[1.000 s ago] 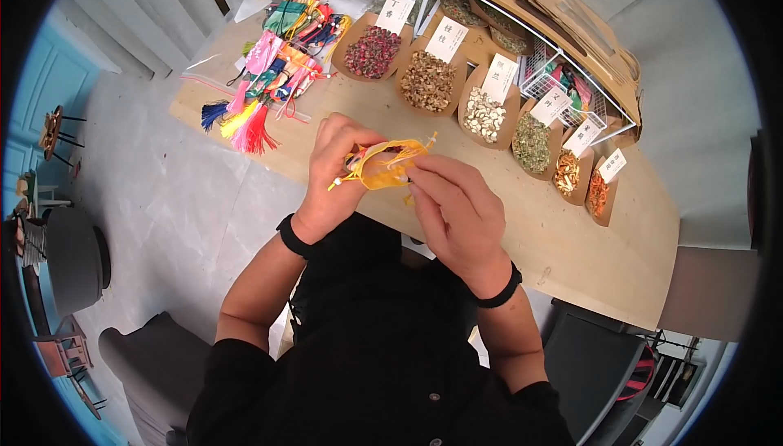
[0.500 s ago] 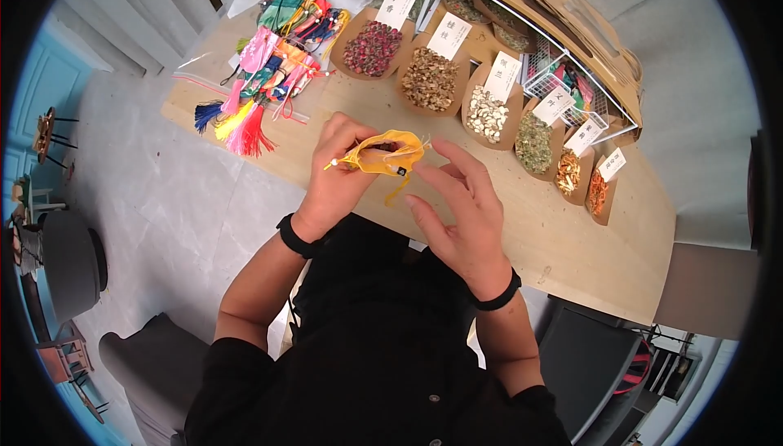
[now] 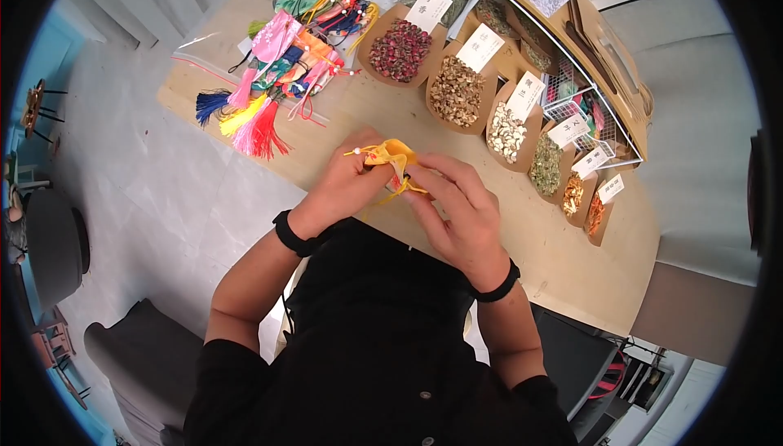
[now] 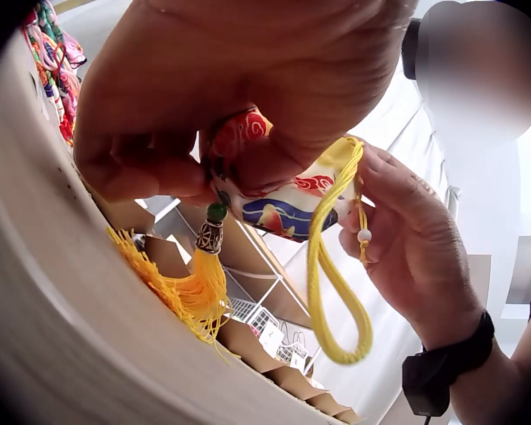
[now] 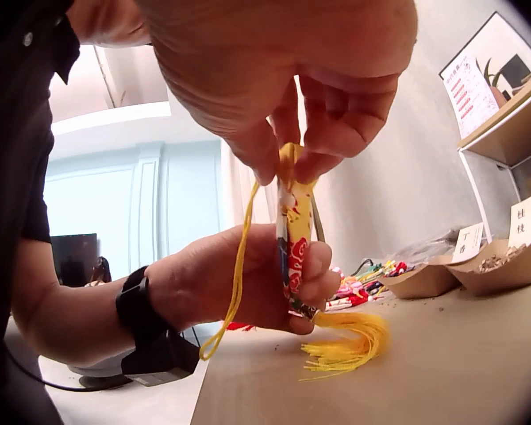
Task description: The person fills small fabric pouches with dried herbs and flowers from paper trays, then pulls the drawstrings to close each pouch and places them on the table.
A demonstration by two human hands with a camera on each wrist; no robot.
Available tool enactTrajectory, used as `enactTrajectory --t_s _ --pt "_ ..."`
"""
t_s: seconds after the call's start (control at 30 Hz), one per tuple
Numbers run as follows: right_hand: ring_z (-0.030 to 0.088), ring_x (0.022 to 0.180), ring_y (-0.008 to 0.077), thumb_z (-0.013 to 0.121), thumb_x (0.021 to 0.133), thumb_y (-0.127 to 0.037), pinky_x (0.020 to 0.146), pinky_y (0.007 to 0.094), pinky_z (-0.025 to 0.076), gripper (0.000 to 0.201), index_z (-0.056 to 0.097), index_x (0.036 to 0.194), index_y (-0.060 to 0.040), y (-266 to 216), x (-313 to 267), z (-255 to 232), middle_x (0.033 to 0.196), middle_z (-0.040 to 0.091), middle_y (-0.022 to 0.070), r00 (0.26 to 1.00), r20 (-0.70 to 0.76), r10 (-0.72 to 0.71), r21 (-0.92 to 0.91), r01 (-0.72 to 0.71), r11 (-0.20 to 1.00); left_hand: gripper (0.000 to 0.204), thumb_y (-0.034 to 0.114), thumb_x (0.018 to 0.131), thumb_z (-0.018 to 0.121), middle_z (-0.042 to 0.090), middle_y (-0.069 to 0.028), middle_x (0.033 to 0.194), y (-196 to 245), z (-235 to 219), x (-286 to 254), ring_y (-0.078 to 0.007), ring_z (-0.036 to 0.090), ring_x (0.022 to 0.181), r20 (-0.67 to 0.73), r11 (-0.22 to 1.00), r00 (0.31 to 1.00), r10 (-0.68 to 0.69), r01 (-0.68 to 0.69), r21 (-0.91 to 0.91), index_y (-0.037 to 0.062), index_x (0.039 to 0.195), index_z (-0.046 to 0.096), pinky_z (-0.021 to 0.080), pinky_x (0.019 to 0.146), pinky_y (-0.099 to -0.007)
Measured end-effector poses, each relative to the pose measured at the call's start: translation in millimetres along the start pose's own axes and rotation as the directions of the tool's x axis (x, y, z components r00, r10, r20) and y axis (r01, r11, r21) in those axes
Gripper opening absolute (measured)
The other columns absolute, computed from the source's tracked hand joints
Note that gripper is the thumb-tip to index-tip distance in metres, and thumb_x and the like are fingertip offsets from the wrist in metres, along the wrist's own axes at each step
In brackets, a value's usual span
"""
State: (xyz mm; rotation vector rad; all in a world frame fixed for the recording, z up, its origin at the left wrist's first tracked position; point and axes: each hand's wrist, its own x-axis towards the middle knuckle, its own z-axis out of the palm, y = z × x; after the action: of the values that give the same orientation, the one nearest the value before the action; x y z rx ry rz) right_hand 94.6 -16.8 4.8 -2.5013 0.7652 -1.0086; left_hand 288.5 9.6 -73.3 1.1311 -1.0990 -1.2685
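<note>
A small yellow drawstring sachet (image 3: 390,155) with red and blue print is held over the table's near edge. My left hand (image 3: 342,177) grips its body, the thumb at the mouth in the head view. On the other side my right hand (image 3: 466,213) pinches the upper rim between thumb and fingers, as the right wrist view shows. A yellow cord loop (image 4: 323,266) hangs from the sachet's mouth. From its bottom, below a green bead (image 4: 217,212), hangs a yellow tassel (image 4: 203,288). What lies inside the sachet is hidden.
Finished-looking colourful sachets with tassels (image 3: 265,124) lie piled at the table's left. A row of labelled paper trays holds dried rosebuds (image 3: 400,53), brown pieces (image 3: 457,91), white slices (image 3: 507,132), green herbs (image 3: 545,167) and more. A white-framed shelf (image 3: 628,132) stands behind them.
My right hand, its fingers spread beside the sachet half a second ago, now pinches the rim. The wide-open mouth has narrowed and tilted. The head view has shifted, moving the table items rightward.
</note>
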Motion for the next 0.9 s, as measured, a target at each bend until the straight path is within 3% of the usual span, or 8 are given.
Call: enactTrajectory --t_s 0.17,0.27,0.37,0.47,0.57,0.67,0.77,0.9 --pt "0.070 0.074 0.0198 0.080 0.088 -0.001 0.064 0.0310 0.059 0.027 0.073 0.113 -0.0034 -0.3 10.7 5.0 0.110 0.070 0.0113 0.984 0.020 0.178 0.081 -0.179 0.981 0.008 -0.002 0.098 0.060 0.058 0.0030 0.099 7.3 -4.9 1.7 -0.0035 0.057 0.089 -0.008 1.000 1.000 0.004 -0.004 -0.015 0.0023 0.104 0.064 0.047 0.075 -0.0229" --pt "0.069 0.071 0.0190 0.078 0.088 0.001 0.062 0.0307 0.058 0.025 0.073 0.113 -0.0037 -1.1 14.1 6.0 0.103 0.070 0.0106 0.971 0.023 0.238 0.162 -0.238 0.958 0.011 -0.002 0.096 0.061 0.058 0.0008 0.096 8.4 -10.2 0.4 -0.0078 0.058 0.085 0.000 0.984 0.996 0.092 -0.091 0.150 0.0008 0.106 0.065 0.048 0.076 -0.0253" --pt "0.069 0.069 0.0191 0.077 0.089 0.000 0.061 0.0312 0.057 0.025 0.073 0.113 -0.0053 0.4 9.8 5.4 0.099 0.069 0.0095 0.965 0.021 0.263 0.166 -0.263 0.950 0.032 0.003 0.089 0.071 0.059 -0.0063 0.103 -3.2 -18.2 1.9 -0.0179 0.060 0.092 0.024 0.840 0.959 0.283 -0.260 0.476 0.0023 0.119 0.062 0.049 0.080 -0.0316" --pt "0.068 0.069 0.0214 0.076 0.089 -0.001 0.061 0.0327 0.056 0.025 0.074 0.113 -0.0084 8.3 4.8 8.9 0.098 0.069 0.0080 0.972 -0.058 0.227 0.056 -0.223 0.973 0.073 0.020 0.074 0.086 0.056 -0.0174 0.115 35.7 -5.9 -19.4 -0.0367 0.057 0.110 -0.232 0.765 0.929 0.288 -0.077 0.640 0.0005 0.136 0.054 0.047 0.094 -0.0467" --pt "0.068 0.070 0.0186 0.075 0.090 0.000 0.062 0.0302 0.056 0.024 0.073 0.113 -0.0057 1.4 1.2 9.3 0.098 0.069 0.0091 0.977 -0.071 0.203 -0.007 -0.204 0.979 0.105 0.025 0.066 0.093 0.050 -0.0215 0.124 36.8 19.4 -32.3 -0.0392 0.054 0.116 -0.132 0.677 0.920 0.370 -0.169 0.717 0.0015 0.152 0.038 0.048 0.094 -0.0461" --pt "0.069 0.071 0.0179 0.074 0.091 0.000 0.062 0.0294 0.056 0.023 0.073 0.113 -0.0045 -4.1 4.3 8.2 0.098 0.070 0.0103 0.980 -0.057 0.191 0.009 -0.191 0.982 0.114 0.025 0.063 0.095 0.049 -0.0212 0.124 19.5 38.0 -27.9 -0.0401 0.053 0.116 -0.160 0.634 0.866 0.473 -0.208 0.745 0.0008 0.156 0.034 0.049 0.095 -0.0466" --pt "0.069 0.070 0.0211 0.074 0.091 -0.004 0.062 0.0321 0.056 0.022 0.073 0.112 -0.0070 -8.9 3.1 1.2 0.097 0.069 0.0092 0.979 -0.043 0.200 0.015 -0.200 0.980 0.114 0.025 0.063 0.097 0.050 -0.0215 0.123 23.8 48.5 -20.2 -0.0404 0.055 0.114 -0.283 0.708 0.852 0.441 -0.137 0.693 -0.0009 0.155 0.035 0.049 0.095 -0.0469" --pt "0.070 0.070 0.0261 0.075 0.088 -0.009 0.061 0.0368 0.056 0.023 0.071 0.111 -0.0101 -11.3 2.8 -0.4 0.094 0.070 0.0081 0.970 -0.043 0.237 0.058 -0.235 0.970 0.108 0.024 0.066 0.095 0.053 -0.0218 0.120 27.5 53.2 -10.4 -0.0413 0.057 0.110 -0.254 0.699 0.870 0.423 -0.134 0.703 -0.0023 0.153 0.036 0.049 0.092 -0.0481"
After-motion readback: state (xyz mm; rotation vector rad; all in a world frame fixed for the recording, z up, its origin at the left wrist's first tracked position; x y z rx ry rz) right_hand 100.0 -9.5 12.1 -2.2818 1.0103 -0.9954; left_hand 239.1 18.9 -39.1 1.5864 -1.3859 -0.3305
